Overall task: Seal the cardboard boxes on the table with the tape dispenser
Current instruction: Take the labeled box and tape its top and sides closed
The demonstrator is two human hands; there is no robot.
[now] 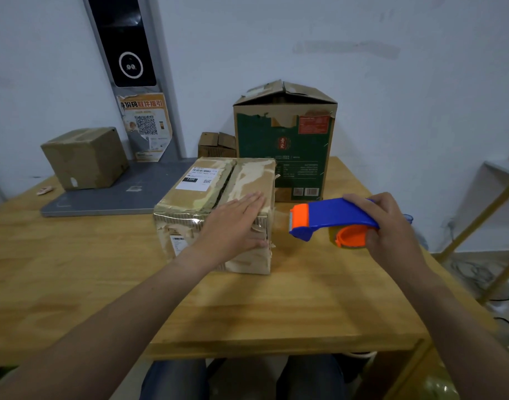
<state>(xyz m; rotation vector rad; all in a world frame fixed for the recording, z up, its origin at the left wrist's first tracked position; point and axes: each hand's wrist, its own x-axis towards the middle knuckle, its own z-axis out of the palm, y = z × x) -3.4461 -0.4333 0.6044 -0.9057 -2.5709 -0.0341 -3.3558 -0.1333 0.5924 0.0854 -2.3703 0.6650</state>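
Note:
A worn brown cardboard box (198, 194) lies in the middle of the wooden table (247, 307), its two top flaps meeting along a dark seam. My left hand (233, 226) rests flat on the box's near right corner, fingers spread over top and front. To the right of the box, my right hand (391, 226) grips a blue and orange tape dispenser (328, 219) just above the table, its orange blade end pointing left at the box. Behind stands a taller green-printed box (285, 145) with its top flaps raised in a peak.
A small brown box (86, 157) sits on a grey slab (117, 194) at the back left. Small cartons (217, 144) stand against the wall. A poster with a QR code (146, 125) leans behind. A metal rack (489, 203) stands off the table's right edge.

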